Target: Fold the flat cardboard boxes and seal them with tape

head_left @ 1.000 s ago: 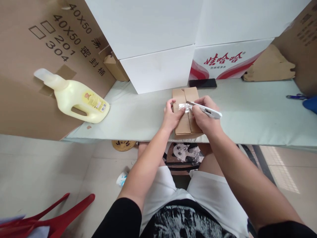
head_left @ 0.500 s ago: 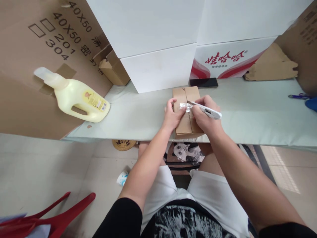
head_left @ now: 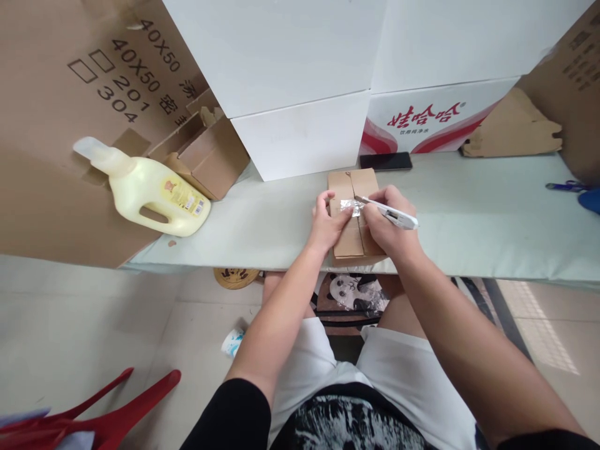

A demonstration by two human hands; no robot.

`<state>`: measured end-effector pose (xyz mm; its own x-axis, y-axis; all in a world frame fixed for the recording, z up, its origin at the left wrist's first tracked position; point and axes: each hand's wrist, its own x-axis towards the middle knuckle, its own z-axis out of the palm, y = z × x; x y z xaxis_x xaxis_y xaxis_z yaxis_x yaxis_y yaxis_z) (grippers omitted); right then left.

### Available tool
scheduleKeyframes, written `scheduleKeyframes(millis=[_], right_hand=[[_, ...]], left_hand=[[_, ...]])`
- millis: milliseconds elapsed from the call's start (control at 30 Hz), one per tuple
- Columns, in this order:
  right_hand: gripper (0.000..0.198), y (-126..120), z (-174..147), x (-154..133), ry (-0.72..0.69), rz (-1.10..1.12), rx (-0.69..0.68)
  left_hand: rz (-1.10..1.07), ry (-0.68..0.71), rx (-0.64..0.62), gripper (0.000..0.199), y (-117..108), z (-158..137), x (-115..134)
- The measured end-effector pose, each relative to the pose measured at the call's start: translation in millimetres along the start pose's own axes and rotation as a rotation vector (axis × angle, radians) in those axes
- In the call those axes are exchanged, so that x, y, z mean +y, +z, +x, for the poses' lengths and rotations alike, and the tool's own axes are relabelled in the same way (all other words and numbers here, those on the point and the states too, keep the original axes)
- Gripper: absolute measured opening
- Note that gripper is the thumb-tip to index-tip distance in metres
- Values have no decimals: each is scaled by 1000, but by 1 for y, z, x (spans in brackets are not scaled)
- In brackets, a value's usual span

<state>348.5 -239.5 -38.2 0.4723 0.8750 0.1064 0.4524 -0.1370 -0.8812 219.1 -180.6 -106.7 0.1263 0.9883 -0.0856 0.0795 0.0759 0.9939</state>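
Observation:
A small brown cardboard box point(head_left: 344, 248) lies near the table's front edge, a seam running lengthwise along its top. A piece of shiny clear tape point(head_left: 347, 205) crosses that seam. My left hand point(head_left: 325, 224) is closed on the box's left side, its thumb pressing on top beside the tape. In my right hand point(head_left: 388, 219) is a white utility knife point(head_left: 396, 216), held like a pen. Its blade tip meets the seam by the tape; how deep it goes I cannot tell.
A yellow detergent bottle point(head_left: 162, 194) and brown cartons point(head_left: 213, 156) are at the left. White boxes point(head_left: 309, 134) form a wall behind, with a black phone point(head_left: 385, 161) before them. At the right lie flattened cardboard point(head_left: 513, 128) and a purple pen-like item point(head_left: 565, 186).
The view has shifted slightly, and more of the brown cartons shows behind the bottle. Both hands keep nearly the same pose, the blade tip still at the seam by the tape.

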Motion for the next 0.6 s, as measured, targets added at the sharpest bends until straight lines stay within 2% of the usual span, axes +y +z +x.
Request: scheduleKeyframes(millis=[200,600], right_hand=[[4,-1,0,-2,43,18,-11],[2,0,2,-2,23,-18,-25]], left_hand=[[10,11,12,57,1,1,-1],[12,6,1,55,1,-1,1]])
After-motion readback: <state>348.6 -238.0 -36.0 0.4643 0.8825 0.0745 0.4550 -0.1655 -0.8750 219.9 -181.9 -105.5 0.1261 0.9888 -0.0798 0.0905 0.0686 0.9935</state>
